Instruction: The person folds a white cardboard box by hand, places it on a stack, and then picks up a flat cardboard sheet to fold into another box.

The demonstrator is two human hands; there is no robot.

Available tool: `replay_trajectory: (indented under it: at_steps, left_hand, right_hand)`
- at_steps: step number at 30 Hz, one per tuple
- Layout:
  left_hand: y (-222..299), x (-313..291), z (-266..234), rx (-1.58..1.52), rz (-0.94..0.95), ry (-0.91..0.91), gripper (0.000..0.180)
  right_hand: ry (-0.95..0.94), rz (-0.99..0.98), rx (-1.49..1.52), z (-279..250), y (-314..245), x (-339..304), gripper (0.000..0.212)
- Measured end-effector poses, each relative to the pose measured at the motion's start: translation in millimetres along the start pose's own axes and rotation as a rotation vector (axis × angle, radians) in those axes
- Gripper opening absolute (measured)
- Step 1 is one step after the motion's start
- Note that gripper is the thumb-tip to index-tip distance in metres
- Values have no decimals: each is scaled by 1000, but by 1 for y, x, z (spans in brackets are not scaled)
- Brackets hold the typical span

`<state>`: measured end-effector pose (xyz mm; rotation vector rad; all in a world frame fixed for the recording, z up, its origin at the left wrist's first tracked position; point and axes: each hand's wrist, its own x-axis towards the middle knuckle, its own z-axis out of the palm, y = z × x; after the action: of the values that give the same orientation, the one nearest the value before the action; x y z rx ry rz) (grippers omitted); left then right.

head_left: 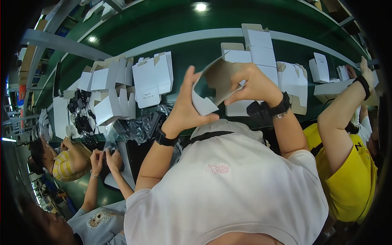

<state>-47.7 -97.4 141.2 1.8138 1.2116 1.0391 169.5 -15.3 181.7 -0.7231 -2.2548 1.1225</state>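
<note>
Between my two hands is a small cardboard box (217,78), white outside and grey-brown inside, its open end showing a hollow middle. My left hand (184,107) holds it along the left side, thumb at the lower edge and fingers up along the wall. From the right, my right hand (255,83) grips the other wall, fingers curled at the rim and thumb below. Both wrists carry black bands. Just beyond the box are stacked white boxes (261,55); flat white cartons (150,79) lie to the left.
On the green table (188,53), assembled white boxes (107,77), black cables (80,107) and clear plastic bags (141,126) lie left. More flat cartons (292,83) are at right. Co-workers' hands (107,160) work at lower left; a person in yellow (351,171) reaches in at right.
</note>
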Motion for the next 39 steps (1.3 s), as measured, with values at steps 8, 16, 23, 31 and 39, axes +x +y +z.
replay_trajectory:
  at_steps: [8,16,23,31,39]
  left_hand:
    - [-9,3,-5,-196,-182,353,94]
    - [-15,-9,-3,-217,-187,607,52]
    - [-19,-2,-3,55,-228,689,39]
    - [-16,-4,-1,-183,-303,691,75]
    - [-21,-8,-10,-37,-344,366,109]
  right_hand:
    - [390,-56,315,15,1,1,51]
    - [348,392,771,52,10,6,39]
    - [427,393,705,69,23,8,38]
    - [429,291,472,71,13,17,46]
    - [368,61,305,78,-2,17,69]
